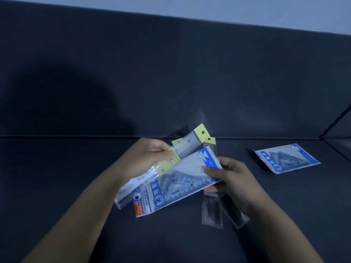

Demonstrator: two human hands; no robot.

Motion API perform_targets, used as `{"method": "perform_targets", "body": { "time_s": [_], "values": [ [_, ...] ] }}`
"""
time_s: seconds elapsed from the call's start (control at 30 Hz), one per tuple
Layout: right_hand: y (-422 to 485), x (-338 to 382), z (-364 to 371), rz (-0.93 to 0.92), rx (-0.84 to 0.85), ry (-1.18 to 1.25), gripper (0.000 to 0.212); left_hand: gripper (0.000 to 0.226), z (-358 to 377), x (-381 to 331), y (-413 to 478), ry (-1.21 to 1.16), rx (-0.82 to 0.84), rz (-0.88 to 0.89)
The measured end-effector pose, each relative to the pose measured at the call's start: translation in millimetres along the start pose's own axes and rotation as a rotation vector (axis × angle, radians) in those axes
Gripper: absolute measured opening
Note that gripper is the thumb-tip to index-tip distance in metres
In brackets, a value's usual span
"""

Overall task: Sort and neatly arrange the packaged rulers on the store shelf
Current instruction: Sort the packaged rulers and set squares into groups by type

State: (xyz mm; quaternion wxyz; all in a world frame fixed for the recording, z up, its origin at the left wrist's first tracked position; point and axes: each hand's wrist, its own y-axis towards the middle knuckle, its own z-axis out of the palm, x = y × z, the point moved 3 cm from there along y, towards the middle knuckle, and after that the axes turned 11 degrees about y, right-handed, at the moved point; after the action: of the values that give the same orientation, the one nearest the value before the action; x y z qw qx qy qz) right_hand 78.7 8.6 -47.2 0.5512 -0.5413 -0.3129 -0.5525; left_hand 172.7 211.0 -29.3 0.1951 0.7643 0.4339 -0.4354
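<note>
A blue-and-white geometry pack [176, 185] is held above the middle of the shelf [76, 186]. The right grip [231, 179] pinches its right end and also curls round clear ruler packs [211, 211] hanging beneath. The left grip [152, 154] is clamped on yellow-labelled ruler packs [182, 150] just beside it. A second blue pack [286, 158] lies flat near the shelf's right edge.

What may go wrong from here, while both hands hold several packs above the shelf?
1. The left hand pinches the fanned yellow-topped ruler packs together; one may slide out.
2. The right hand grips the blue geometry pack by one end, with clear ruler packs hanging below it; these could drop onto the shelf.
3. The dim light may hide labels, so types could get mixed.
</note>
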Motion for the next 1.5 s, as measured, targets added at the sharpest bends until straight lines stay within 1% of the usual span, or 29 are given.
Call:
{"method": "perform_targets", "body": {
  "time_s": [0.17,0.27,0.37,0.47,0.6,0.73,0.83,0.93,1.03,1.1,1.2,1.4,1.5],
  "values": [
    [-18.1,5.6,-37.9,-0.029,-0.104,0.144,0.018,0.014,9.2,-28.7,-6.6,0.185,0.002,0.091],
    [-37.5,14.0,-69.3,-0.044,-0.121,0.189,0.025,0.012,30.2,-51.5,-4.4,0.24,-0.003,0.125],
    [-58.6,25.4,-107.7,-0.084,-0.158,0.192,0.03,0.011,61.7,-76.0,0.4,0.271,0.034,0.145],
    [-80.6,37.6,-155.7,-0.145,-0.2,0.151,0.029,0.009,100.1,-107.1,11.2,0.301,0.051,0.165],
    [-111.7,51.2,-237.7,-0.196,-0.225,0.092,0.029,0.009,169.8,-156.0,28.1,0.296,0.089,0.184],
    [-140.9,64.4,-336.0,-0.179,-0.234,-0.016,0.03,0.009,254.3,-203.2,47.2,0.28,0.053,0.182],
    [-155.1,77.4,-406.3,-0.202,-0.29,-0.04,0.029,0.014,319.2,-241.3,62.3,0.275,0.068,0.215],
    [-163.9,89.1,-462.1,-0.211,-0.385,-0.007,0.027,0.019,368.0,-283.9,77.7,0.281,0.131,0.275],
    [-168.6,98.6,-505.5,-0.194,-0.45,0.057,0.025,0.019,407.1,-322.7,95.6,0.286,0.219,0.336],
    [-167.2,106.3,-532.9,-0.198,-0.486,0.118,0.025,0.022,429.2,-346.1,111.9,0.298,0.257,0.377],
    [-160.7,117.8,-572.6,-0.211,-0.582,0.176,0.023,0.033,458.8,-375.6,139.9,0.326,0.273,0.415],
    [-150.9,137.7,-657.5,-0.225,-0.696,0.162,0.02,0.039,510.3,-431.2,201.7,0.226,0.269,0.492],
    [-152.4,161.4,-712.6,-0.263,-0.804,0.215,0.02,0.041,535.0,-463.4,226.0,0.162,0.282,0.534]
  ]
}}
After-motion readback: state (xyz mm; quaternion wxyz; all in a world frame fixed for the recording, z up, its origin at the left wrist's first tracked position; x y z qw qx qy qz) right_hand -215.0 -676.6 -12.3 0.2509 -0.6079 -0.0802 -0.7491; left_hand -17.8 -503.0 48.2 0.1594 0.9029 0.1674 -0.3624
